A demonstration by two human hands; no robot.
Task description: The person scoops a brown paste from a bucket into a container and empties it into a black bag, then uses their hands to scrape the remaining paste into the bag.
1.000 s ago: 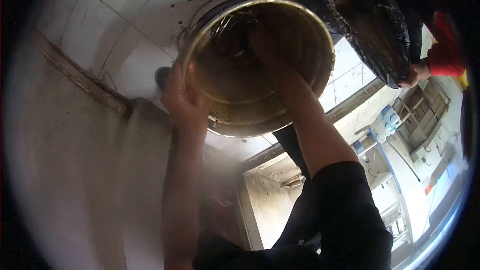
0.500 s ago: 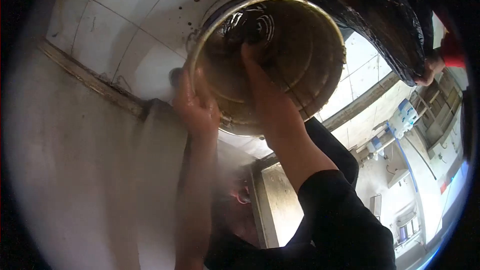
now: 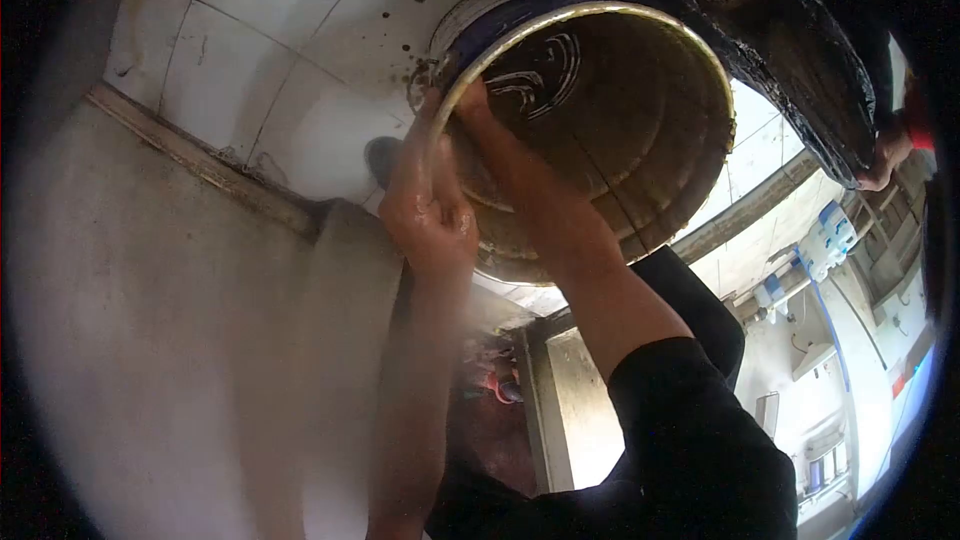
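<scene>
A large bucket [image 3: 640, 130], white and dark blue outside, is tipped so that its round mouth faces me. Its inside is brown and wet, with bright curved reflections deep down. My left hand [image 3: 428, 210] grips the rim at the left side, its skin glistening wet. Inside the bucket, my right hand [image 3: 474, 103] is against or close to the inner left wall; its fingers are mostly hidden, so I cannot make out whether it holds anything.
At upper right another person's hands [image 3: 872, 162] hold a black plastic bag [image 3: 800, 70] with brown contents. White tiles [image 3: 290, 20] with dark spatters lie behind the bucket. A grey ledge [image 3: 200, 270] fills the left. Blue-and-white containers [image 3: 828, 238] stand at far right.
The bucket and both my hands sit further right in view. My right hand has shifted from the bucket's deeper middle toward its left inner wall. Another person's hand shows more at the bag's top.
</scene>
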